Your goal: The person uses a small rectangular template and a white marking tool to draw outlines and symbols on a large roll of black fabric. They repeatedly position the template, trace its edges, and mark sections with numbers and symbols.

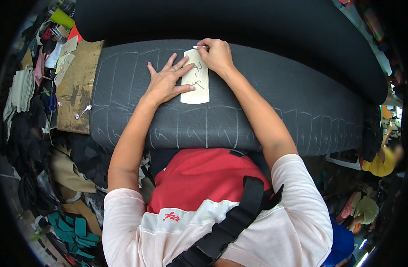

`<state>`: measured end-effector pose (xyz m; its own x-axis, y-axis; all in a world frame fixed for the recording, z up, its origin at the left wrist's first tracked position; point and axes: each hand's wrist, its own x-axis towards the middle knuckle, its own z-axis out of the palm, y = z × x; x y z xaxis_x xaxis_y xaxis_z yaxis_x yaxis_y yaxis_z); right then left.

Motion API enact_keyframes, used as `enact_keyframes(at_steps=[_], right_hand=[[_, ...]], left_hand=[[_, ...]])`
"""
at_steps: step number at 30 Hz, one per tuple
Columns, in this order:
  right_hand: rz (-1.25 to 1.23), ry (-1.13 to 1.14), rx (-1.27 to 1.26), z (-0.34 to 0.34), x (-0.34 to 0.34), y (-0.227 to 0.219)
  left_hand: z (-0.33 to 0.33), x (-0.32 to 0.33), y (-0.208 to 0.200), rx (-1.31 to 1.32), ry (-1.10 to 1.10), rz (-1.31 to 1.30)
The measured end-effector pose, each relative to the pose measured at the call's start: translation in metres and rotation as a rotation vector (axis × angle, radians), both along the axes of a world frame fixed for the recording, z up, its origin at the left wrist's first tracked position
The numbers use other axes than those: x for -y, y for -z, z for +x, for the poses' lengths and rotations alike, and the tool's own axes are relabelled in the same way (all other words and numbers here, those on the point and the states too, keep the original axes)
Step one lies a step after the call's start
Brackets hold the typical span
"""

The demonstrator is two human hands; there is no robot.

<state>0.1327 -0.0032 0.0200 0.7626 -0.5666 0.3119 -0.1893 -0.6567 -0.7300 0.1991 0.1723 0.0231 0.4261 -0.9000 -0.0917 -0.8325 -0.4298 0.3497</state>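
A pale card template [196, 94] with handwriting lies flat on dark grey fabric [257, 80], which is marked with rows of white outlines. My left hand [166, 83] is open, its fingers spread; some press on the template's left part and others rest on the fabric. My right hand [217, 55] is closed in a pinch at the template's upper right corner. Between its fingertips is a small white marking stick [197, 47], probably chalk, its tip at the template's top edge. Part of the stick is hidden by the fingers.
A big dark roll of material [230, 20] lies along the far side. To the left is a worn wooden board [81, 80] with crumpled scraps, beside folded cloth [22, 89]. Teal offcuts [75, 233] lie at lower left. A person in yellow [382, 162] is at far right.
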Motion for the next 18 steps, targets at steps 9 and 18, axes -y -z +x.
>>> enact_keyframes(at_steps=[9,18], right_hand=[[-0.088,-0.167,-0.181,0.022,0.006,-0.005],[-0.208,0.038,-0.341,0.013,0.017,-0.015]], left_hand=[[0.003,0.003,-0.002,-0.104,0.013,0.003],[-0.002,0.004,-0.008,-0.053,0.000,0.068]])
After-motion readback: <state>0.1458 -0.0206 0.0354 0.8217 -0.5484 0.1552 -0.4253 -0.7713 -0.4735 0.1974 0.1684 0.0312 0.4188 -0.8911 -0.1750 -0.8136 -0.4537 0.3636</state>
